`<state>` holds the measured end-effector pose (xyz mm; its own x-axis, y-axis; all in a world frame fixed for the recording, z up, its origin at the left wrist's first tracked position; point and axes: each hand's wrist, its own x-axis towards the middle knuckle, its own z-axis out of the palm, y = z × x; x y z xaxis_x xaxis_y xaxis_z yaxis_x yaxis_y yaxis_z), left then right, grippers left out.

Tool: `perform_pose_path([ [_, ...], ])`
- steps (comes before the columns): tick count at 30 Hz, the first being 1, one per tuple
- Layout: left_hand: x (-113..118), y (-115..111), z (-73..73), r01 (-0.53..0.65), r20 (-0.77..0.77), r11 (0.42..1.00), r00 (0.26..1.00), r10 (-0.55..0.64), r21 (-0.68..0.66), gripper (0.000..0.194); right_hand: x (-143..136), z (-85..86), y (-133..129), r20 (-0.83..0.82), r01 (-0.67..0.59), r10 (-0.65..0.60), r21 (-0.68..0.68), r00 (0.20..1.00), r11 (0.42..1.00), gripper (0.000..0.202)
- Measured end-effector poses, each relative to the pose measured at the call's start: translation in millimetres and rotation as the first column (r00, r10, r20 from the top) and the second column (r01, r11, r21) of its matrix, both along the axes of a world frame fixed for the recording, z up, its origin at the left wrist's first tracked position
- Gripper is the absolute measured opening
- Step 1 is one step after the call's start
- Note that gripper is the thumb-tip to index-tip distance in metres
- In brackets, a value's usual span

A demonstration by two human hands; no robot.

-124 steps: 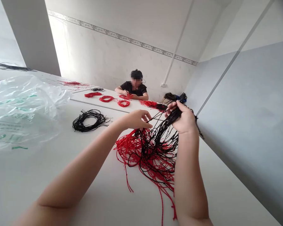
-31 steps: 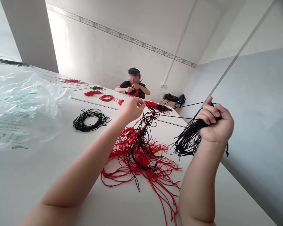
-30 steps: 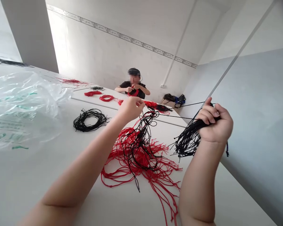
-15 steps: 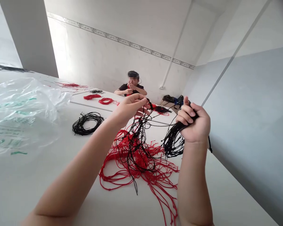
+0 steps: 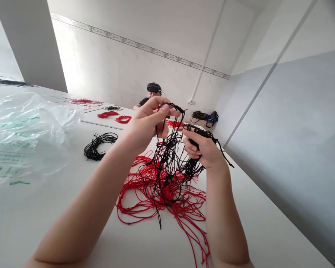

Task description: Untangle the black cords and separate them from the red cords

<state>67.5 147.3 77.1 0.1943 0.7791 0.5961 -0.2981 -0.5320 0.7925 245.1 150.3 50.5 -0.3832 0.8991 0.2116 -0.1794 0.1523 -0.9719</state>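
My left hand (image 5: 153, 117) pinches a few loops of black cord, raised above the table. From its fingers a tangle of black cords (image 5: 169, 163) hangs down over a pile of red cords (image 5: 164, 193). My right hand (image 5: 202, 147) is closed round a thick bundle of black cords (image 5: 194, 167), with the looped ends dangling under the fist. One knotted black end (image 5: 226, 156) sticks out past the right side of that hand. The two hands are close together, fingertips almost meeting. Strands run between them, and which bundle each belongs to is hard to make out.
A clear plastic bag (image 5: 30, 137) with green print lies at the left. Near it is a coil of black cord (image 5: 96, 147). Farther back are red coils (image 5: 123, 119) and loose red cords (image 5: 83, 101). A person (image 5: 154, 91) sits across the table. Bags (image 5: 209, 117) stand behind, right.
My right hand has moved left and slightly down towards my left hand, carrying its black bundle. My left hand has risen a little, lifting the black loops. The person opposite has lowered their head.
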Motion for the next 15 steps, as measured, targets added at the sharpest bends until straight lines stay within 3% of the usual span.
perform_pose_path([
  [5, -9.3, 2.2, 10.1, -0.107, 0.292, 0.994, 0.951, 0.102, 0.002, 0.011, 21.4, -1.3, 5.5, 0.061, 0.201, -0.205, 0.075, 0.977, 0.977, 0.041],
  [9, -25.5, -2.9, 22.7, -0.202, 0.62, 0.979, 0.767, 0.162, -0.007, 0.02, 53.4, -2.1, 14.7, -0.046, 0.339, -0.337, 0.065, 0.941, 0.939, 0.054],
  [11, -36.5, -4.4, 26.4, -0.237, 0.679, 0.971, 0.71, 0.189, -0.022, 0.02, 68.1, -3.2, 17.2, -0.089, 0.378, -0.374, 0.045, 0.923, 0.924, 0.055],
  [15, -55.2, 2.6, 24.9, -0.255, 0.634, 0.965, 0.736, 0.236, -0.063, 0.023, 85.7, -3.9, 15.3, -0.164, 0.369, -0.357, 0.054, 0.92, 0.928, 0.045],
])
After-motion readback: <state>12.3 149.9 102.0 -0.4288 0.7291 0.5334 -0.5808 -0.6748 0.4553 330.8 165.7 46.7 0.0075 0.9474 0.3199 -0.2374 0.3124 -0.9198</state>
